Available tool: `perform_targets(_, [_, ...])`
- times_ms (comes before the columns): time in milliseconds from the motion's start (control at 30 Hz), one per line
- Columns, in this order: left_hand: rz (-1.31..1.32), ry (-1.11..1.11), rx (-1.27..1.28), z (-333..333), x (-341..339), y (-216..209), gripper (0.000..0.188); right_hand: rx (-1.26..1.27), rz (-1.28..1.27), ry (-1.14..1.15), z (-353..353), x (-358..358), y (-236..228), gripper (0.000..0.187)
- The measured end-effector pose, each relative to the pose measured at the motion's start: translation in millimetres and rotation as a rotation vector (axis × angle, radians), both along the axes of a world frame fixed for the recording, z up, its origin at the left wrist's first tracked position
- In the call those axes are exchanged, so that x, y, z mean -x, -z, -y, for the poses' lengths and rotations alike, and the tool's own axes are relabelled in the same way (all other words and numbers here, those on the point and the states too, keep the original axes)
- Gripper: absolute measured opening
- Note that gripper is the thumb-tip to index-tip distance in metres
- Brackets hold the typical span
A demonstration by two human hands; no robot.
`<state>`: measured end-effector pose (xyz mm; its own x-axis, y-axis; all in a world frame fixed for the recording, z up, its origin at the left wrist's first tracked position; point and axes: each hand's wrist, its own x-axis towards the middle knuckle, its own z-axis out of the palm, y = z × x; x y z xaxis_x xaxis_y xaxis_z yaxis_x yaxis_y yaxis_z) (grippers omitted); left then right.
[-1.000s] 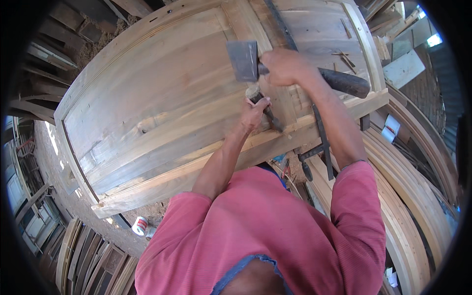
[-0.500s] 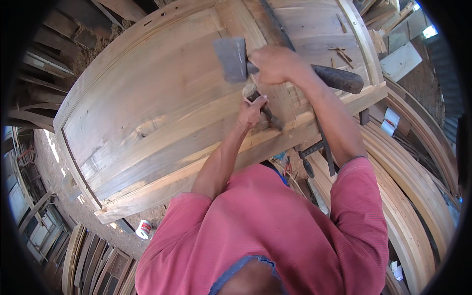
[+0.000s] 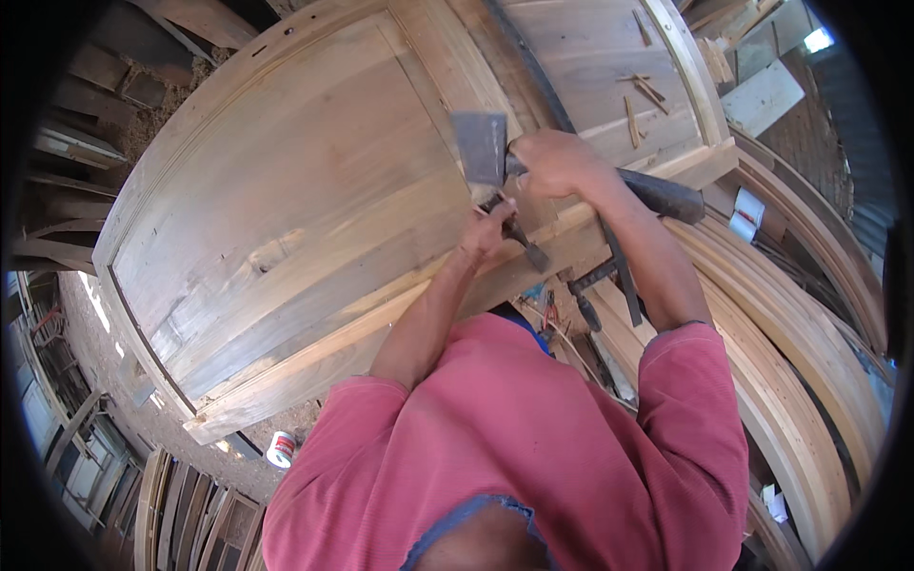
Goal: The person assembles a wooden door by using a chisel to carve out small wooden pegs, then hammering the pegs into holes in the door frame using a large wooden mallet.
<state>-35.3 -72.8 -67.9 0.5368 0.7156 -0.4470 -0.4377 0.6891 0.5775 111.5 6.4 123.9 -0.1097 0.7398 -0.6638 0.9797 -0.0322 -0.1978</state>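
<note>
My right hand (image 3: 564, 164) grips a hatchet (image 3: 482, 150) close to its broad grey head, and the thick dark handle (image 3: 666, 197) sticks out to the right. My left hand (image 3: 487, 230) is closed around a chisel (image 3: 536, 257), which leans with its blade toward the near rail of a large wooden panel (image 3: 314, 219). The hatchet head is at the top of the chisel's handle; whether they touch I cannot tell. The chisel's edge is by the rail's inner side, near the joint with a cross piece (image 3: 447, 57).
A dark bar clamp (image 3: 533, 71) crosses the panel, its handle (image 3: 587, 309) hanging below the near rail. Wood slivers (image 3: 647, 92) lie on the right section. Curved boards (image 3: 781, 352) are stacked at right, more timber (image 3: 181, 514) at lower left. A white can (image 3: 280, 449) stands on the ground.
The hatchet head has come down onto or close to the chisel's handle top, where a gap showed before. My left hand still holds the chisel. The whole view has shifted slightly.
</note>
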Motion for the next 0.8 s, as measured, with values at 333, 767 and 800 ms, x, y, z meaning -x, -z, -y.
perform_targets(333, [-0.976,0.319,-0.789,-129.7,113.1,-61.0,0.05,-0.926,-0.193,0.686,185.8,18.7,28.5,0.03])
perform_targets(767, [-1.72,0.704,-1.122,-96.2,160.8,-43.2,0.073,-0.913,-0.158,0.902,257.7,47.2,78.1,0.027])
perform_targets(800, [-1.727,0.717,-1.105,-94.1,155.7,-49.8,0.076,-1.12,-0.097,0.719,260.4,49.0,80.8,0.029])
